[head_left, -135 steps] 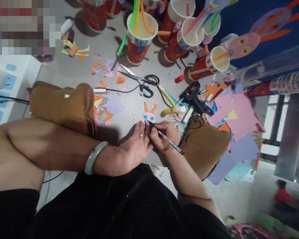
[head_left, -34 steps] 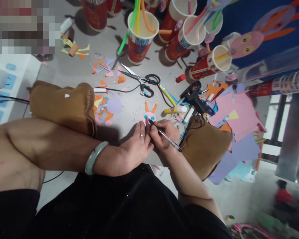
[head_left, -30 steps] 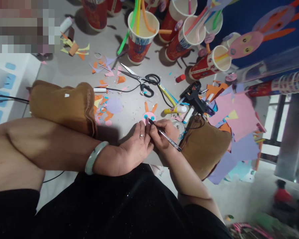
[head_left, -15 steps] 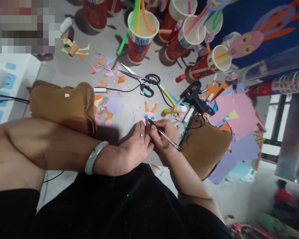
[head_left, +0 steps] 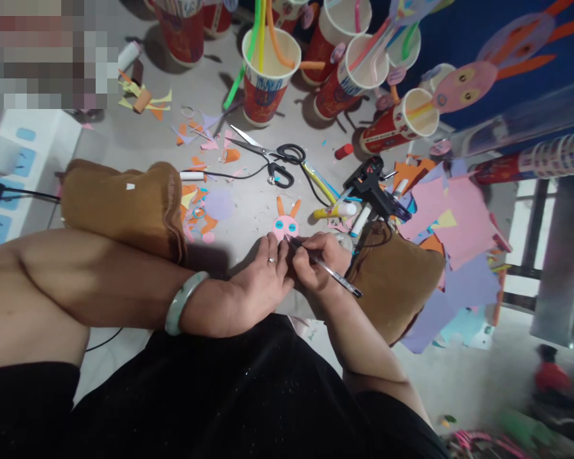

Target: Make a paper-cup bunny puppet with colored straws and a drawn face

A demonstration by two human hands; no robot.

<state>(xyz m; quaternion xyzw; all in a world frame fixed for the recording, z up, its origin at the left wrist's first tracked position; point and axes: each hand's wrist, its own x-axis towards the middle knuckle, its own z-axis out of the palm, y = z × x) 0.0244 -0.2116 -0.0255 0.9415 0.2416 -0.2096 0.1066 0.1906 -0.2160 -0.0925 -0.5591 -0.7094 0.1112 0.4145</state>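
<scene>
A small pink paper rabbit face (head_left: 286,223) with orange ears and blue-ringed eyes lies on the table. My left hand (head_left: 256,290), wearing a ring, rests with stretched fingers at its lower edge. A slim dark-tipped pen (head_left: 338,278) is pinched in my right hand (head_left: 323,258); its tip is at the lower part of the pink face, below the eyes. The part of the face under my fingers is hidden. Open scissors (head_left: 272,155) with black handles lie beyond the face. A yellow marker (head_left: 332,211) lies just past my right hand.
Red paper cups (head_left: 265,95) with straws stand at the back. A black glue gun (head_left: 377,191) lies to the right, near coloured paper sheets (head_left: 452,210). Brown cushions (head_left: 119,197) flank my arms. Paper scraps (head_left: 203,220) are scattered on the left; a white power strip stands beyond.
The pen tip has moved from the left eye down to the lower middle of the face. My right hand has shifted slightly right, uncovering both eyes. My left hand stays nearly still.
</scene>
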